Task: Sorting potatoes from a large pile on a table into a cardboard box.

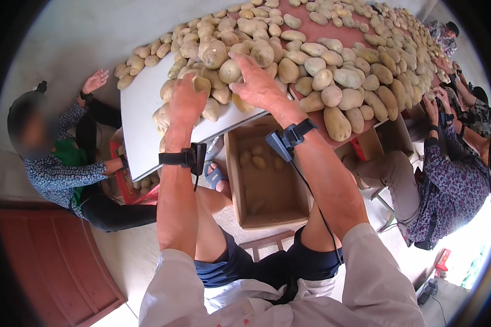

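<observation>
A large heap of potatoes (245, 26) lies before me, spread over a white board (141, 118) and a reddish tabletop (327, 30). My left hand (186, 100) rests among potatoes near the board's front edge, its fingers beside a yellowish potato (201, 86). The heap and the back of the hand hide whether it grips one. To its right, my right hand (255, 81) reaches in with thumb and fingers apart on either side of a round potato (230, 71); a firm grip cannot be made out. Both wrists wear black straps with small devices.
Below the table edge, between my knees, stands an open cardboard box (270, 188) with several potatoes inside. A red crate (127, 188) with potatoes is at left by a seated person (61, 163). Other people (450, 175) sit along the right side. A cable hangs from my right wrist.
</observation>
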Demonstrator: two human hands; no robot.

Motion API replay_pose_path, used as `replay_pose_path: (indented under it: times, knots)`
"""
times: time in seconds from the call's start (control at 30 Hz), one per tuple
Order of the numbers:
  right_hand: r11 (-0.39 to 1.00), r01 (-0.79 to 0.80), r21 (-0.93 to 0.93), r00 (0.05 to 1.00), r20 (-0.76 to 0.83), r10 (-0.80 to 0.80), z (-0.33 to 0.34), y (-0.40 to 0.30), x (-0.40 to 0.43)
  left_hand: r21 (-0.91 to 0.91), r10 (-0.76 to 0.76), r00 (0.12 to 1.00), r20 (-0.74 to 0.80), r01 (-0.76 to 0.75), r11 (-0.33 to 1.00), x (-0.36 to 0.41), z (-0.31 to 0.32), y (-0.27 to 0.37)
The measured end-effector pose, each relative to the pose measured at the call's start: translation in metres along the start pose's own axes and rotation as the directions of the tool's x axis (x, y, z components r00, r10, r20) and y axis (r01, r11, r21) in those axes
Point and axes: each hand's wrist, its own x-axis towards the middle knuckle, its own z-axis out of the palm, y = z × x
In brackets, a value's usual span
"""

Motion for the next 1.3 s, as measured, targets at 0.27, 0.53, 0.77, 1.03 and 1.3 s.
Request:
replay_pose_path:
  times: [0.27, 0.53, 0.77, 1.03, 1.3]
  knots:
    - [0.954, -0.046, -0.296, 0.997, 0.047, 0.063, 0.010, 0.000, 0.004, 0.090, -0.033, 0.987, 0.159, 0.019, 0.996, 0.001, -0.003, 0.007]
    - [0.995, 0.009, -0.102, 0.998, 0.055, -0.003, 0.000, 0.014, 0.000, 0.154, -0.037, 0.961, 0.275, -0.006, 0.988, -0.003, -0.002, 0.014]
    - [0.986, -0.140, 0.096, 0.971, 0.208, 0.118, -0.015, 0.021, -0.012, 0.116, 0.011, 0.962, 0.274, -0.044, 0.992, -0.007, -0.007, 0.019]
    - [0.985, -0.124, 0.118, 0.973, 0.210, 0.097, -0.026, 0.033, -0.010, -0.137, 0.046, 0.681, 0.731, 0.081, 0.987, -0.016, -0.011, 0.031]
    - [0.993, -0.108, 0.047, 0.971, 0.217, 0.096, -0.026, 0.035, -0.007, -0.269, 0.127, 0.748, 0.651, 0.071, 0.961, -0.014, 0.012, 0.031]
